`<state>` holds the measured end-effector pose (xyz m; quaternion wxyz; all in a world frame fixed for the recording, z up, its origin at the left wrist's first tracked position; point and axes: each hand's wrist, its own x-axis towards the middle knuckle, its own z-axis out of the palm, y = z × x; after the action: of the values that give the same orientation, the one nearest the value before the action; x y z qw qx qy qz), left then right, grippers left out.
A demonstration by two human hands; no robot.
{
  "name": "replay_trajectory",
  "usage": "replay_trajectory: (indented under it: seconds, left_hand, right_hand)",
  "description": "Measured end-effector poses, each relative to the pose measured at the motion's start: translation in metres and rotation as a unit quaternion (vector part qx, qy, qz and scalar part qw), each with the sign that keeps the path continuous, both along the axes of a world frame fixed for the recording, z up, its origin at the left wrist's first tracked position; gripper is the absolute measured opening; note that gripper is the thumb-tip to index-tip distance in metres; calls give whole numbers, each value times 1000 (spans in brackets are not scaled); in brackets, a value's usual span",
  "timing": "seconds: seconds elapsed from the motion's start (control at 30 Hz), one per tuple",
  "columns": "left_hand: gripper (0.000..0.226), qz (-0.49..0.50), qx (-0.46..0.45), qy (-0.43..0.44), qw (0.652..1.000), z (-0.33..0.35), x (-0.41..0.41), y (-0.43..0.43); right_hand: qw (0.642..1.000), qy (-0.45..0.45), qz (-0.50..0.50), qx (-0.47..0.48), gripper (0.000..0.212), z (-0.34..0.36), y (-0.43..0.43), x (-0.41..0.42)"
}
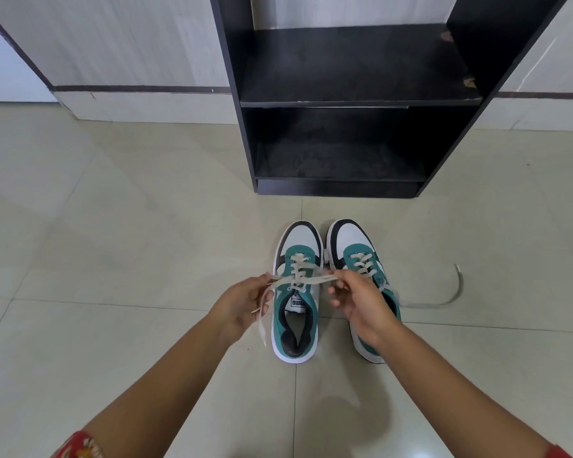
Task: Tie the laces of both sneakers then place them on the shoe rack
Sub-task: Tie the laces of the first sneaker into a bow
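Observation:
Two teal, white and black sneakers stand side by side on the tiled floor, toes toward the rack. Over the left sneaker (296,292) its cream laces (303,280) are crossed and pulled taut. My left hand (242,300) pinches one lace end at the shoe's left, the loose tail hanging down beside it. My right hand (356,300) pinches the other end and covers part of the right sneaker (356,251). The right sneaker's lace (450,297) lies untied, trailing out across the floor to the right.
A black shoe rack (354,104) stands straight ahead against the wall, with a middle shelf and a bottom shelf, both bare. Pale floor tiles surround the shoes on all sides.

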<state>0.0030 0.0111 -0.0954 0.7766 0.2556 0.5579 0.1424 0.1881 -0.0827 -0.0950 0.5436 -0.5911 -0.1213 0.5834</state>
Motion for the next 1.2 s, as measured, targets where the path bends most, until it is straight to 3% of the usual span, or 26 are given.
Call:
replay_trajectory:
  seconds: [0.07,0.17,0.4,0.63,0.87,0.97,1.07,1.13,1.2]
  left_hand:
    - [17,29,-30,-6,999,-7,-3,-3]
    - [10,57,-14,52,997,-14,-1,-5]
    - [7,80,117,128,982,-27,-9,6]
    - [12,64,156,153,974,-28,-8,10]
    - [11,57,161,184,968,-27,-7,6]
    - [15,0,135,193,972,-29,-9,-8]
    - [39,-18,251,240,937,-24,-6,-30]
    - [39,-48,348,256,901,-14,-3,-47]
    - [40,-118,393,265,872,-9,3,-60]
  right_hand:
    - [979,179,-89,34,45,-1,-5,-3]
    - [954,251,-164,19,38,-5,-8,-8]
    - [987,79,-131,-48,26,-2,-3,-4]
    - [993,-76,-33,-89,31,2,-10,-3]
    - [987,-119,9,-109,30,3,-13,-7]
    - [994,-56,24,-94,28,6,-14,-9]
    - [986,-93,100,-99,20,0,-24,-15]
    - [973,-145,137,-115,41,-7,-30,-24]
    - [965,-161,166,-122,42,-10,-34,-32]
